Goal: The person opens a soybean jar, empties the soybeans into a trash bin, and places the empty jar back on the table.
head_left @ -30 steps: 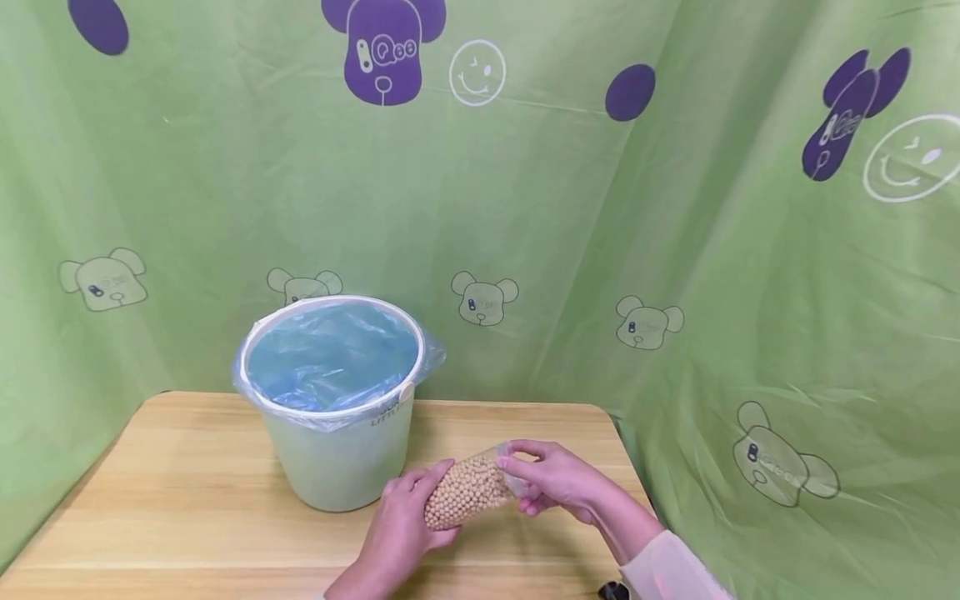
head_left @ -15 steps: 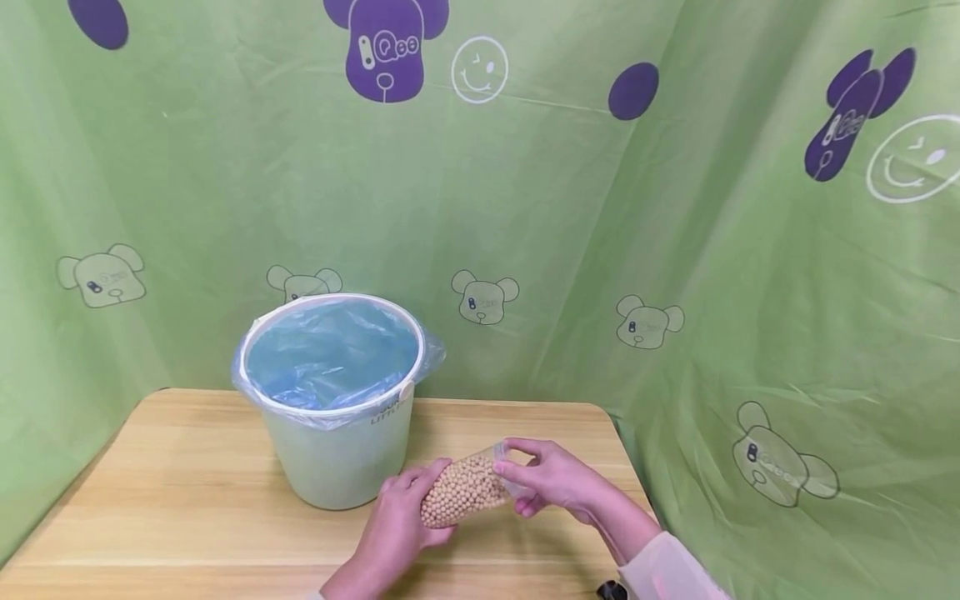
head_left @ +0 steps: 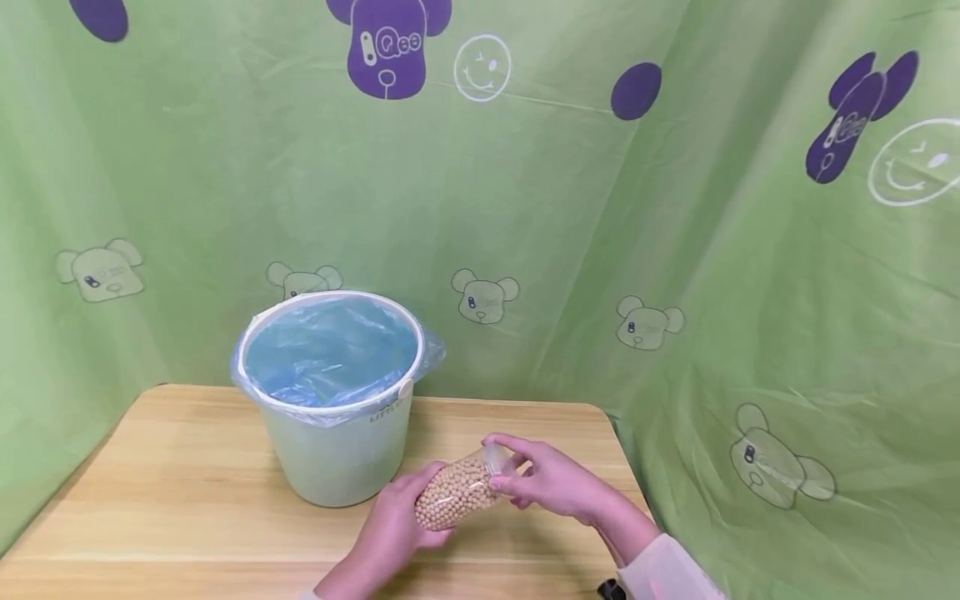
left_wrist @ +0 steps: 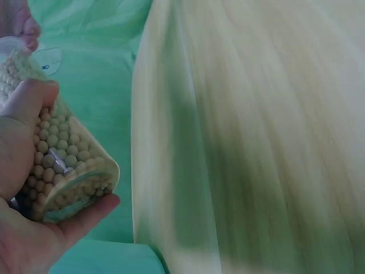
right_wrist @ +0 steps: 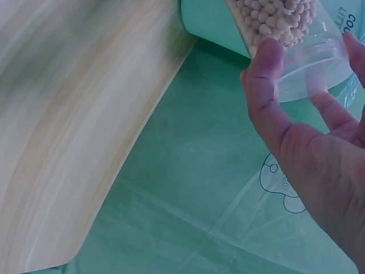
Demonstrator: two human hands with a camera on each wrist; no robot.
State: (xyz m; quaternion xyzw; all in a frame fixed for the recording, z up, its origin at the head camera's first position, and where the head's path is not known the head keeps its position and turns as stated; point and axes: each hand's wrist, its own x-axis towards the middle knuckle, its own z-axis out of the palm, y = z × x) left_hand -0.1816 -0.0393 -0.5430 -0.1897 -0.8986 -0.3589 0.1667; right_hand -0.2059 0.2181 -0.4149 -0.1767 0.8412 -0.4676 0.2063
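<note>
A clear jar (head_left: 456,493) filled with small round beige beads or beans lies tilted above the table, its lid end raised toward the right. My left hand (head_left: 395,514) grips the jar round its base end; in the left wrist view the thumb (left_wrist: 31,100) lies along its side. At the other end, my right hand (head_left: 553,481) holds the translucent lid (right_wrist: 316,65) between thumb and fingers. The lid is on the jar's mouth. In the right wrist view the contents stop short of the lid.
A pale green bucket (head_left: 333,458) lined with a blue plastic bag (head_left: 330,350) stands on the wooden table (head_left: 187,483), left of my hands. Behind and beside hangs a green printed cloth (head_left: 540,208). A small black object (head_left: 611,589) shows at the bottom edge.
My right hand has turned about the lid, its fingers now spread further over it. The jar has shifted slightly left, with my left hand still holding it.
</note>
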